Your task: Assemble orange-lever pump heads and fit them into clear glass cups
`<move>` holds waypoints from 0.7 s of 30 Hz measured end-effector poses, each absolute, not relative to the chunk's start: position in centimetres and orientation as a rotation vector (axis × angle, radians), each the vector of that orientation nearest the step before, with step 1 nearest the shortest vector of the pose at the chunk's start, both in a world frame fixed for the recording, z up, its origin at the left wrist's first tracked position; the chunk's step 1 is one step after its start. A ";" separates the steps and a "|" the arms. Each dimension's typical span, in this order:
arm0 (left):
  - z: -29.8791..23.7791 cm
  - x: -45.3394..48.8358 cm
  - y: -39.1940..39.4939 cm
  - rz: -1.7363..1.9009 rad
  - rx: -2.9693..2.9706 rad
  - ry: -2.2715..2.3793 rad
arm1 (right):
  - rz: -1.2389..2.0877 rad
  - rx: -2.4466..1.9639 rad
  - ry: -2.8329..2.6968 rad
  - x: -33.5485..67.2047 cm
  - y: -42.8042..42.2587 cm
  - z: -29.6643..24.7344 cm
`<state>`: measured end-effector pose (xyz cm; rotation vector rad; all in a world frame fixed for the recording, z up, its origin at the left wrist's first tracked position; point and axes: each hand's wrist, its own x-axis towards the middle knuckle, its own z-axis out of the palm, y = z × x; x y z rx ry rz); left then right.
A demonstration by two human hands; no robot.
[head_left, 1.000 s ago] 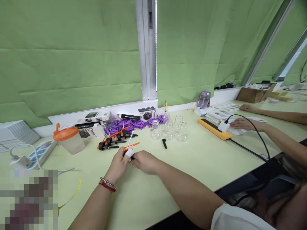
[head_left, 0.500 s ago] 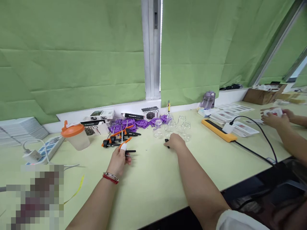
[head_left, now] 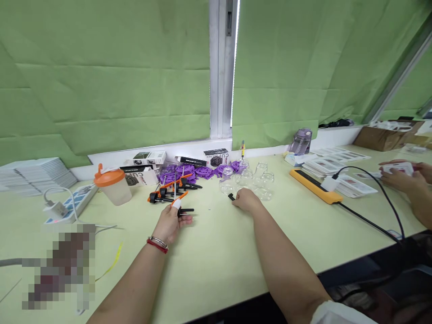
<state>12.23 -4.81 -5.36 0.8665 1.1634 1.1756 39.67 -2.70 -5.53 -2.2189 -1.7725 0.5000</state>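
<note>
My left hand (head_left: 169, 223), with a white cover on the thumb, is closed round a slim piece with an orange arm (head_left: 181, 197) and a black rod (head_left: 187, 211). Its lower fingers stretch out under the rod. Over the table's middle, my right hand (head_left: 248, 200) pinches a small black piece (head_left: 231, 196) at the fingertips. Several clear glass jars (head_left: 228, 183) stand just beyond this hand. Ahead of my left hand lie several orange-and-black parts (head_left: 155, 197) with metal rods. Purple openwork pieces (head_left: 204, 172) are heaped behind them.
An orange-lidded cup (head_left: 115, 191) and a white power strip (head_left: 76, 207) are on the left. Cup holder boxes (head_left: 216, 158) line the wall. To the right are an orange power strip (head_left: 312, 185), stacked cards (head_left: 354, 186) and another person's hands (head_left: 396, 175) holding a white item.
The view has swung slightly left. My right hand has moved the small black piece a little left and tilted it. The lower fingers of my left hand have straightened somewhat.
</note>
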 end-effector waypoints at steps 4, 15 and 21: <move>-5.4 12.2 -4.8 1.172 0.834 1.137 | 0.488 -2.056 -1.865 38.8 -3.0 -5.5; -4.8 12.3 -5.2 1.140 0.820 1.099 | 0.509 -1.421 -2.164 33.2 -4.6 -5.3; -4.8 12.4 -5.3 1.126 0.835 1.076 | 0.481 -1.371 -2.222 32.7 -4.9 -5.0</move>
